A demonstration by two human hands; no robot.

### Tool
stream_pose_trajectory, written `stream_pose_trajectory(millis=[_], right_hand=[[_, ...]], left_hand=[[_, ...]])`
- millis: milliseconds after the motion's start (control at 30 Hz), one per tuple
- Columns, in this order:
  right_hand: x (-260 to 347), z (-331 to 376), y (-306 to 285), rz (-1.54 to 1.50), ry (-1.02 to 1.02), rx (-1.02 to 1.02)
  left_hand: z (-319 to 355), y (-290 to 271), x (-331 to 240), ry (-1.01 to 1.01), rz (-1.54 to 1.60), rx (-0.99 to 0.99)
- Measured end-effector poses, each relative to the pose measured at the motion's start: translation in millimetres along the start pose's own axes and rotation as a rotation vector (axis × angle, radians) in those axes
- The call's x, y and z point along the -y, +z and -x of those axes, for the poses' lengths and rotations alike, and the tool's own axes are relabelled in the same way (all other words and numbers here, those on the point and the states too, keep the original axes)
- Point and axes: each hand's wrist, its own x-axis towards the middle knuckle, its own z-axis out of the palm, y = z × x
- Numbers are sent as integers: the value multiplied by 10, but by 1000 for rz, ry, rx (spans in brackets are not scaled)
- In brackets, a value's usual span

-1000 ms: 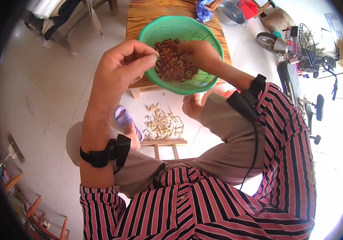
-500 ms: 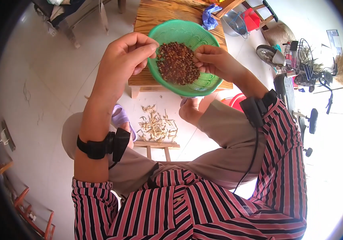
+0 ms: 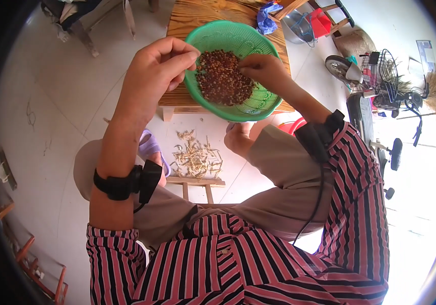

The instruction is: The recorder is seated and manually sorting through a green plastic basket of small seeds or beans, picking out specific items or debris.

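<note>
A green plastic colander (image 3: 259,109) holds a layer of small reddish-brown and tan beans or seeds (image 3: 224,81). At the colander's left rim is my left hand (image 3: 164,66), raised, its thumb and forefinger pinched together. Anything between those fingertips is too small to make out. My right hand (image 3: 269,75) reaches over the right side of the colander. Its fingers are drawn together just above the beans, and its fingertips are partly hidden, so what they pinch does not show.
The colander stands on a wooden table (image 3: 187,23), with a crumpled blue bag (image 3: 267,19) behind it. Dry pod husks (image 3: 197,157) lie on the floor before a small wooden stool (image 3: 195,181). At the right stand a metal basin (image 3: 298,26), a red container (image 3: 319,23) and an electric bike (image 3: 380,81).
My right hand has moved left and slightly away from me, over the beans. My left hand has barely shifted and keeps its pinch. The whole view has tilted a little.
</note>
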Motion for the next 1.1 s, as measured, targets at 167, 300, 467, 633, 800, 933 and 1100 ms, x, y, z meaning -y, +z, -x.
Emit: stream_pose_trajectory(millis=[167,300,467,633,800,933,1100], right_hand=[[0,-110,171,143,-29,-38],[59,-141,226,146,-26,-36],[93,-112,210,251,-57,-20],[182,-59,69,-51,92,35],[329,52,-6,-575,245,174],[511,97,-62,-782,235,251],[719,153,-76,-851,171,308]], left_hand=[[29,23,-28,-2,-24,-6],[32,-18,-14,4,-11,-9],[32,-19,-11,19,-38,-17],[5,2,19,75,-38,-2],[-34,36,118,111,-116,16],[-47,70,186,163,-292,-40],[-95,185,208,203,-310,-2]])
